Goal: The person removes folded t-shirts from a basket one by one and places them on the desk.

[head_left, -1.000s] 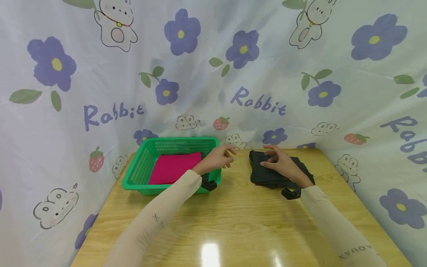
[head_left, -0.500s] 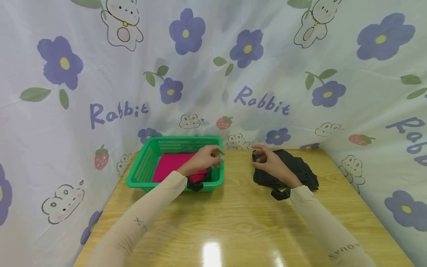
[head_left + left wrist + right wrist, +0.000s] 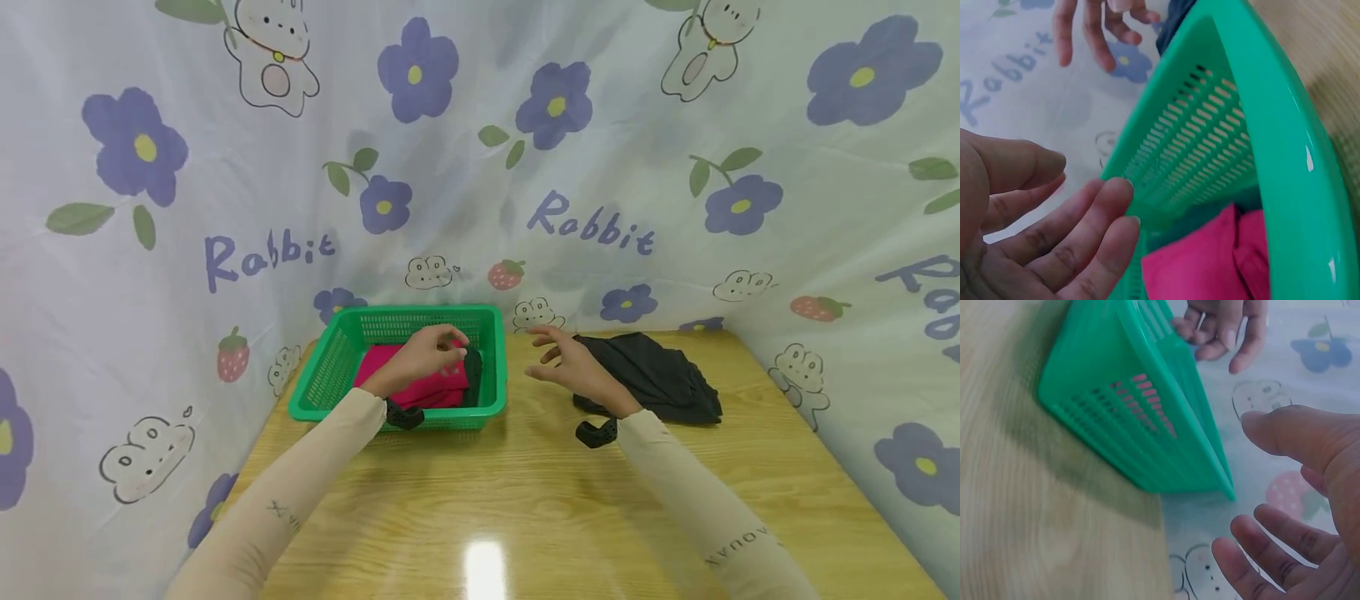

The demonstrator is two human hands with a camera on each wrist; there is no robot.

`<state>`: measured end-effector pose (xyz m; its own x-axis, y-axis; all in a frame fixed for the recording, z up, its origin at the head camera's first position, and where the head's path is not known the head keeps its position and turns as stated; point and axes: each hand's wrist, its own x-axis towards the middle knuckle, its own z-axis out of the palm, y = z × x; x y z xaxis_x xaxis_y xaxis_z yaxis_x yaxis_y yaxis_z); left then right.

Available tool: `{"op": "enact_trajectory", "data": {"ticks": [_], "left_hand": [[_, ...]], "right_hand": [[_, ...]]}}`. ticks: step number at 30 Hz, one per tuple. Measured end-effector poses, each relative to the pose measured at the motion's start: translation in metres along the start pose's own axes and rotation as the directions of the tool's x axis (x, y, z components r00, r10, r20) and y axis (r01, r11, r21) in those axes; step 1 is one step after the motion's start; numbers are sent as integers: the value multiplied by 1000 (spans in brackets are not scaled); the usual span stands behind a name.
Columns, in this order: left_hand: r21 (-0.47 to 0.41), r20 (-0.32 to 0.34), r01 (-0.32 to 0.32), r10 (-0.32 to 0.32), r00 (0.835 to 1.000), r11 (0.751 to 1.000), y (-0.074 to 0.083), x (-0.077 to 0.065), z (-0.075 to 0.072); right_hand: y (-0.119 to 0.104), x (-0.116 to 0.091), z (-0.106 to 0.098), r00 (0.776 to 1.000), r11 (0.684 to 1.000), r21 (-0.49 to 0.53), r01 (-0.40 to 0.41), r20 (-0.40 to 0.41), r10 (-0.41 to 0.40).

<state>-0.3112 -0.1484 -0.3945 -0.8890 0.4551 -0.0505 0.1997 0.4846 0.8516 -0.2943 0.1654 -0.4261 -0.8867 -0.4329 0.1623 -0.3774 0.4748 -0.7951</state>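
Observation:
My left hand (image 3: 426,357) hovers over the green plastic basket (image 3: 450,412), fingers loosely bent and holding nothing. Beneath it lies a folded pink cloth (image 3: 420,390), partly hidden by the hand, with a dark cloth (image 3: 472,375) showing beside it against the basket's right side. My right hand (image 3: 572,367) is in the air between the basket and a folded black garment (image 3: 652,379), thumb apart from the fingers, nothing in its grasp. In the right wrist view, the basket wall (image 3: 1116,419) stands apart from that hand's fingers.
The basket and black garment sit along the back of a wooden table (image 3: 525,492). Behind and at both sides hangs a white curtain (image 3: 450,167) printed with flowers and rabbits. A black wrist device (image 3: 597,433) is on the right wrist, another (image 3: 405,415) on the left.
Both hands have moved left: the left one further over the basket, the right one off from above the black garment. More of the garment and of the basket's right side now shows.

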Motion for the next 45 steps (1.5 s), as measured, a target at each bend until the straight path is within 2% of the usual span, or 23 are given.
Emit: {"op": "enact_trajectory", "data": {"ticks": [5,11,18,27,31,36,40,45], "left_hand": [[-13,-1,31,-31,1000,999,-17,-7,-13],[-43,-18,72,-73,997,997,-33,-11,-35],[17,-62,117,-116,991,993,-42,-18,-60],[37,-97,139,-135,986,990,-64,-28,-82],[58,-113,166,-159,981,984,-71,-33,-93],[81,-114,237,-227,967,968,-70,-39,-102],[107,-86,267,-259,962,958,-69,-39,-105],[151,-50,292,-287,956,944,-74,-36,-107]], "right_hand": [[-10,6,10,999,999,-28,33,20,-32],[-16,11,18,997,997,-35,69,20,-68],[-25,21,31,994,995,20,99,33,-99],[-39,30,49,989,991,35,131,58,-133],[-45,37,58,988,991,26,130,81,-132],[-52,44,70,987,993,19,119,110,-120],[-54,50,78,989,996,7,87,122,-87],[-54,55,91,992,999,41,19,122,-24]]}}
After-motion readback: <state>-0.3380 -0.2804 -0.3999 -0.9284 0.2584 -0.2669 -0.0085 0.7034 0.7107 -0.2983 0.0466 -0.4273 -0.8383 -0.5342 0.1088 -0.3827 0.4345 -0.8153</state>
